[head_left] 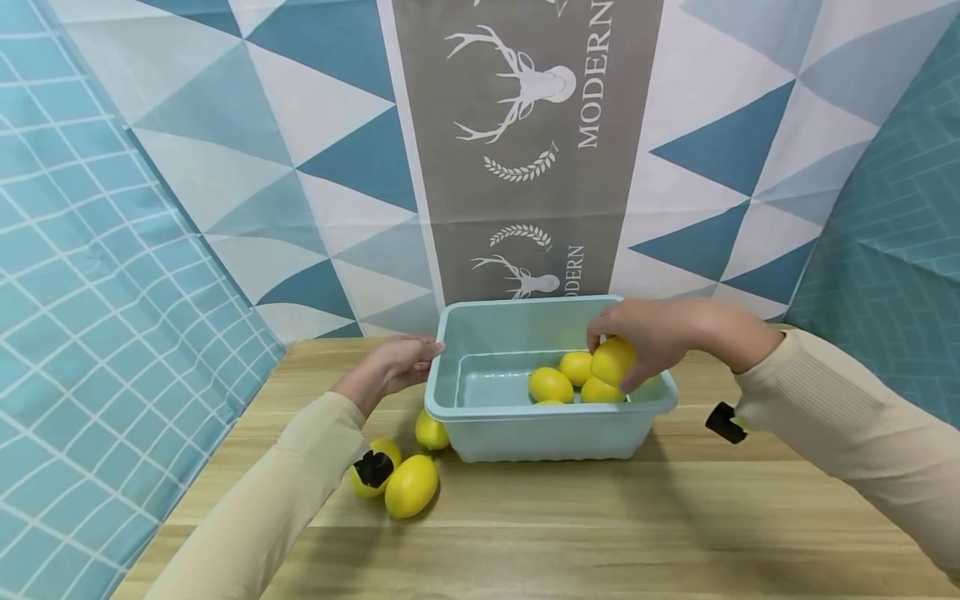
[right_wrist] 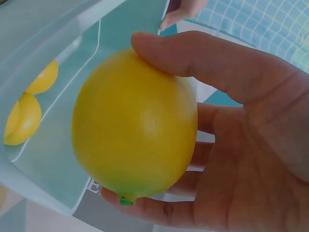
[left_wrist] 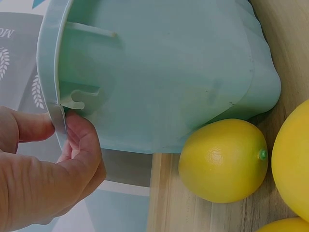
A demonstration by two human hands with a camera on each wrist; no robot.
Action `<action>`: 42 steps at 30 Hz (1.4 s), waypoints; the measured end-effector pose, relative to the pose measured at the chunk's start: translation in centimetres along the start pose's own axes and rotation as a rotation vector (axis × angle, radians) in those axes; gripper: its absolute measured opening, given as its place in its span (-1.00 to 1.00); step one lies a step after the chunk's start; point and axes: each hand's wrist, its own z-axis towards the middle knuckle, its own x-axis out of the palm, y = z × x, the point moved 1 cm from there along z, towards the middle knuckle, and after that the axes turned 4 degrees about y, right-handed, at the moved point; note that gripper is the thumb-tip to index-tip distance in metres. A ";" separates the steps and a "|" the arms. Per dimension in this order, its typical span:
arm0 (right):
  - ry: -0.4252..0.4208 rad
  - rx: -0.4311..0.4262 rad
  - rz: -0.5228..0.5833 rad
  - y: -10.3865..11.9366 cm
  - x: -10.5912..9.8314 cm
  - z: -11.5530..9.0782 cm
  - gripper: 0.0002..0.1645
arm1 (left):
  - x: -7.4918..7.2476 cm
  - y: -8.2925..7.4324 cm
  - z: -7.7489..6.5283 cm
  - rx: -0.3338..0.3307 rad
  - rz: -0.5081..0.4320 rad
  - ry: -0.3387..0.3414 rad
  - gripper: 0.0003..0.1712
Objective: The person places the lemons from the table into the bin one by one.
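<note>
A pale blue-green plastic basin [head_left: 555, 433] stands on the wooden table against the back cloth. My left hand [head_left: 401, 362] pinches its left rim between thumb and fingers, which the left wrist view shows closely. Over the basin's right end, my right hand [head_left: 652, 337] grips a yellow lemon [right_wrist: 135, 125], thumb on one side and fingers curled round the other. Below it, several lemons [head_left: 550, 385] lie inside the basin toward the right. Outside, one lemon [left_wrist: 223, 160] rests close by the basin's left side, and two more, including a lemon [head_left: 412, 487], lie nearer the front.
The wooden table [head_left: 570, 533] extends in front of the basin and to both sides. A patterned cloth [head_left: 330, 167] with triangles and deer heads hangs behind, and a blue grid cloth [head_left: 97, 275] hangs on the left. Black wrist devices are on both sleeves [head_left: 832, 417].
</note>
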 end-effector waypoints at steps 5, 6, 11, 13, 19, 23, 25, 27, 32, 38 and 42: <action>0.018 0.022 0.015 -0.5 -0.3 0.8 -0.53 | 0.0 0.1 0.0 0.001 0.012 -0.007 -0.52; 0.022 0.029 0.018 -0.7 -0.3 0.9 -0.52 | 0.1 0.1 0.0 0.000 0.015 -0.013 -0.52; 0.042 0.051 0.033 -1.2 -0.3 1.5 -0.51 | 0.2 0.1 0.0 -0.008 0.019 -0.035 -0.52; 0.051 0.055 0.033 -1.4 -0.3 1.8 -0.51 | 0.2 0.1 0.0 -0.011 0.020 -0.036 -0.52; 0.079 0.081 0.028 -1.8 -0.5 3.1 -0.50 | 0.0 -0.1 0.1 0.001 0.014 -0.028 -0.51; 0.070 0.098 0.014 -2.0 -0.5 4.2 -0.52 | -0.1 -0.1 0.0 0.012 0.012 -0.019 -0.53; 0.066 0.105 0.012 -2.0 -0.3 4.7 -0.53 | 0.0 0.0 0.1 0.013 0.010 -0.013 -0.53; 0.066 0.111 0.015 -2.2 0.0 5.2 -0.54 | 0.0 0.2 0.1 0.008 0.007 -0.012 -0.54; 0.063 0.134 0.016 -2.4 0.5 6.3 -0.53 | 0.2 0.4 0.0 0.002 0.011 -0.019 -0.53; 0.067 0.185 0.018 -2.6 0.3 7.3 -0.51 | 0.2 0.4 0.2 -0.003 0.008 -0.030 -0.52; 0.074 0.235 0.042 -2.8 0.3 7.7 -0.47 | 0.2 0.2 0.3 -0.003 0.015 -0.036 -0.52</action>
